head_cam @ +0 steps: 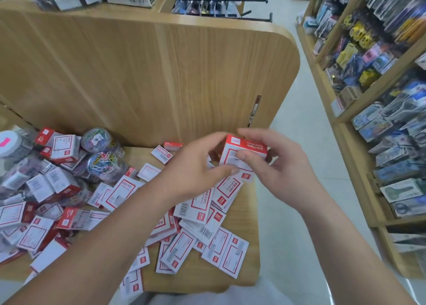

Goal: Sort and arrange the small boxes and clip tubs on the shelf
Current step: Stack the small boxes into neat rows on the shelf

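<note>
Both hands meet over the right end of the wooden shelf [198, 268]. My right hand [283, 166] grips a small stack of red-and-white boxes [244, 152], lifted above the pile. My left hand [196, 166] touches the stack's near side with its thumb and fingers. Under the hands, several flat red-and-white boxes [207, 224] lie scattered in disorder. More small boxes [62, 148] lie heaped at the left. Two clear round tubs of coloured paper clips [103, 162] sit among them, one behind the other [96, 136].
A tall wooden divider panel [161, 74] rises right behind the shelf. A white-lidded jar [9, 141] stands at the far left. To the right, a pale floor aisle [295, 212] separates this shelf from shelving full of packaged stationery [380, 97].
</note>
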